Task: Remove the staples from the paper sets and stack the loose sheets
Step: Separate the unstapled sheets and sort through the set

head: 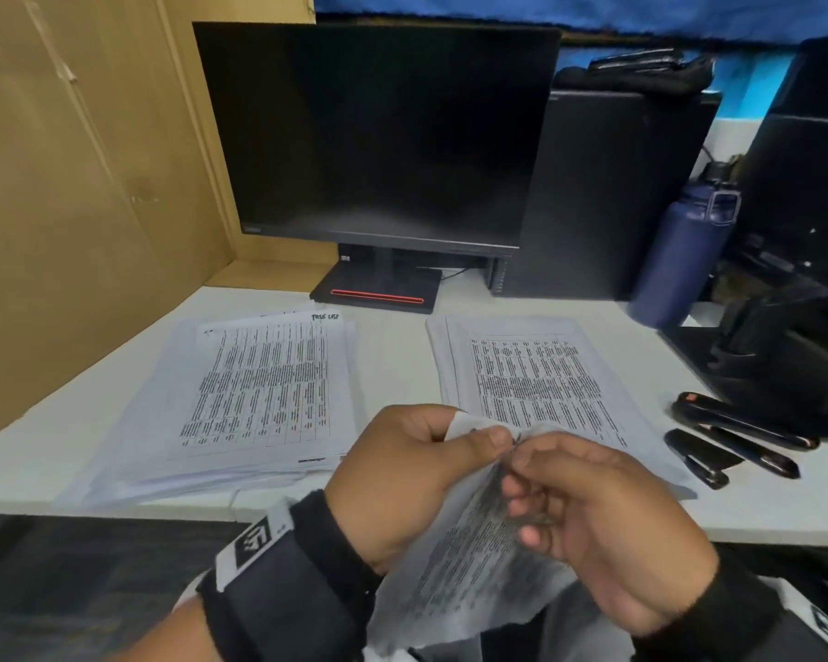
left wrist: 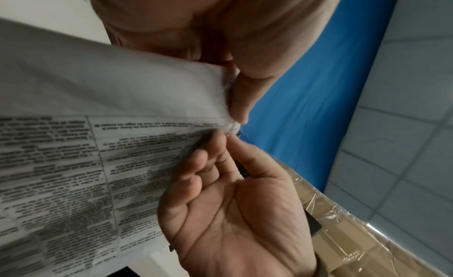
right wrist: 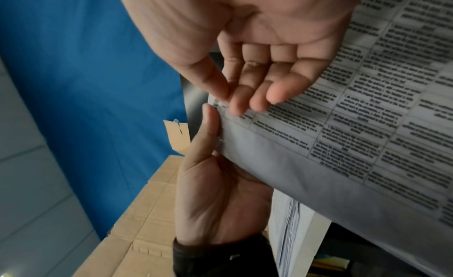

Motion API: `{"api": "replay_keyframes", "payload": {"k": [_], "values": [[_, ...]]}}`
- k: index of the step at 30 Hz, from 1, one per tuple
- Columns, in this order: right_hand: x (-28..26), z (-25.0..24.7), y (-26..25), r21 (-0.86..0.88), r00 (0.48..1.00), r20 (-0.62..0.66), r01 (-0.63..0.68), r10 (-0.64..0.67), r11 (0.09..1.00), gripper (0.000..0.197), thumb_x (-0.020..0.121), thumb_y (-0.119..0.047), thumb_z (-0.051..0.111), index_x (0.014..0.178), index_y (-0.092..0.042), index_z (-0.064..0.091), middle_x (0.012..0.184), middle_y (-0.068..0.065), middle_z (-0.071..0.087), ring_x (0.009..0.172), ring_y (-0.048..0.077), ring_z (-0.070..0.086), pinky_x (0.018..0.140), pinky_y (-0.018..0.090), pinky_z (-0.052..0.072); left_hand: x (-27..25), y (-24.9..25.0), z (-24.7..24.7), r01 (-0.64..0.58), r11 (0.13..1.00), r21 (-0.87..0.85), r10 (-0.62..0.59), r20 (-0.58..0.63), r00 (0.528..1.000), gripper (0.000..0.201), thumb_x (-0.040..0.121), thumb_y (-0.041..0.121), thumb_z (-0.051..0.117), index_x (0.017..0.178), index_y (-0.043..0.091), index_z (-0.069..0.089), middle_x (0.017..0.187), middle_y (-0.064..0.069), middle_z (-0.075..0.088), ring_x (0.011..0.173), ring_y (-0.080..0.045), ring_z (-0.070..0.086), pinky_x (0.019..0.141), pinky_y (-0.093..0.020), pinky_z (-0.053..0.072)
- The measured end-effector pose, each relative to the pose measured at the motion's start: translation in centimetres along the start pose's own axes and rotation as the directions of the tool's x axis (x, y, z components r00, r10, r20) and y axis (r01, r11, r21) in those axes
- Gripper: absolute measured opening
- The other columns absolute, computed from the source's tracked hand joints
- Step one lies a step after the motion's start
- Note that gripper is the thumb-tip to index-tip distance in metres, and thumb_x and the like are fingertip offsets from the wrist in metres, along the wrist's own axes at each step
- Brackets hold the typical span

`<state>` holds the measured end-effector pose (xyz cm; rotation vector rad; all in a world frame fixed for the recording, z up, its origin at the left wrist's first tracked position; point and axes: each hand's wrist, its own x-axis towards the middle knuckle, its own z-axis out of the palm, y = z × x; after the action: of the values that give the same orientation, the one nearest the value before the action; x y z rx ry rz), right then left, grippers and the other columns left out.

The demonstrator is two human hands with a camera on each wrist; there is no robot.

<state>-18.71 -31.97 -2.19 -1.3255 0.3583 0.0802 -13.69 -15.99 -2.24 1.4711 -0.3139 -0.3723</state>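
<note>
Picking the staple out of a corner, in mid-air

My left hand [head: 402,475] pinches the corner of the stapled set of white printed sheets [head: 469,566] above the desk edge to brace it, while my right hand [head: 593,523] nips thumb and forefinger on the thin metal staple [head: 516,441] (barely visible); two white paper stacks [head: 259,398] wait on the desk beyond for the loose pages.
</note>
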Motion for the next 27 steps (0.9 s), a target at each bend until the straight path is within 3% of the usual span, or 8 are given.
{"api": "replay_keyframes", "payload": {"k": [3, 7, 12, 18, 20, 22, 24, 27], "values": [[0.2, -0.2, 0.2, 0.057, 1.000, 0.018, -0.025, 0.024, 0.998, 0.026, 0.087, -0.001, 0.063, 0.065, -0.014, 0.070, 0.066, 0.009, 0.061, 0.055, 0.015, 0.053, 0.048, 0.025, 0.042, 0.1, -0.2, -0.2, -0.074, 0.985, 0.155, 0.072, 0.020, 0.997, 0.025, 0.083, 0.032, 0.080, 0.080, 0.008, 0.078, 0.078, -0.027, 0.070, 0.072, -0.020, 0.059, 0.073, -0.037, 0.049], [0.3, -0.3, 0.4, 0.067, 0.997, 0.058, -0.048, 0.044, 0.997, 0.023, 0.080, 0.001, 0.066, 0.063, -0.014, 0.068, 0.063, 0.009, 0.059, 0.054, 0.015, 0.053, 0.047, 0.024, 0.040, -0.1, 0.3, -0.4, -0.155, 0.885, 0.439, 0.147, 0.053, 0.988, 0.020, 0.087, 0.031, 0.081, 0.082, 0.013, 0.075, 0.056, 0.001, 0.048, 0.050, -0.004, 0.037, 0.052, -0.017, 0.033], [0.1, 0.2, 0.8, 0.122, 0.995, 0.075, -0.072, 0.063, 0.990, 0.008, 0.056, -0.010, 0.073, 0.061, -0.014, 0.069, 0.064, 0.012, 0.063, 0.053, 0.017, 0.058, 0.045, 0.023, 0.046, -0.1, 0.2, -0.2, -0.156, 0.842, 0.517, 0.159, 0.039, 0.987, 0.017, 0.089, 0.032, 0.077, 0.080, 0.018, 0.074, 0.050, 0.010, 0.045, 0.044, -0.003, 0.036, 0.049, -0.015, 0.031], [0.5, -0.2, 1.4, 0.126, 0.997, 0.054, -0.058, 0.052, 0.990, 0.033, 0.080, 0.008, 0.063, 0.057, -0.016, 0.063, 0.061, 0.011, 0.061, 0.050, 0.016, 0.054, 0.046, 0.022, 0.045, -0.5, -0.2, 0.0, -0.206, 0.800, 0.563, 0.208, 0.061, 0.976, 0.013, 0.094, 0.029, 0.073, 0.084, 0.023, 0.078, 0.047, 0.019, 0.054, 0.045, 0.001, 0.047, 0.051, -0.011, 0.035], [0.6, -0.1, 1.6, 0.089, 0.999, 0.038, -0.011, 0.008, 0.996, 0.038, 0.083, 0.010, 0.058, 0.056, -0.016, 0.062, 0.058, 0.010, 0.058, 0.048, 0.014, 0.049, 0.046, 0.023, 0.041, -0.6, -0.1, 0.1, -0.226, 0.794, 0.564, 0.221, 0.078, 0.972, 0.012, 0.094, 0.030, 0.072, 0.086, 0.025, 0.078, 0.059, 0.014, 0.065, 0.052, -0.002, 0.054, 0.055, -0.019, 0.043], [0.6, 0.3, 1.9, 0.004, 0.995, -0.002, 0.096, -0.096, 0.995, 0.035, 0.085, 0.011, 0.056, 0.058, -0.011, 0.063, 0.056, 0.010, 0.057, 0.048, 0.015, 0.046, 0.047, 0.025, 0.039, -0.5, 0.0, 0.0, -0.223, 0.824, 0.521, 0.218, 0.072, 0.973, 0.012, 0.094, 0.031, 0.073, 0.086, 0.024, 0.077, 0.073, 0.002, 0.074, 0.066, -0.014, 0.066, 0.068, -0.034, 0.055], [0.5, 0.6, 2.1, -0.083, 0.973, -0.048, 0.221, -0.226, 0.972, 0.029, 0.083, 0.008, 0.059, 0.060, -0.008, 0.062, 0.057, 0.012, 0.057, 0.050, 0.019, 0.046, 0.049, 0.028, 0.039, -0.3, 0.1, -0.1, -0.183, 0.887, 0.424, 0.186, 0.034, 0.982, 0.015, 0.088, 0.034, 0.074, 0.084, 0.020, 0.078, 0.079, -0.003, 0.077, 0.071, -0.018, 0.070, 0.074, -0.037, 0.057], [0.2, 0.7, 2.3, -0.239, 0.910, -0.050, 0.390, -0.412, 0.889, 0.015, 0.078, -0.007, 0.068, 0.066, -0.009, 0.060, 0.056, 0.008, 0.049, 0.052, 0.018, 0.040, 0.054, 0.028, 0.037, 0.2, 0.1, -0.2, -0.046, 0.985, 0.169, 0.048, -0.005, 0.999, 0.020, 0.081, 0.030, 0.077, 0.083, 0.010, 0.079, 0.079, -0.011, 0.076, 0.072, -0.018, 0.065, 0.070, -0.035, 0.051]]}}
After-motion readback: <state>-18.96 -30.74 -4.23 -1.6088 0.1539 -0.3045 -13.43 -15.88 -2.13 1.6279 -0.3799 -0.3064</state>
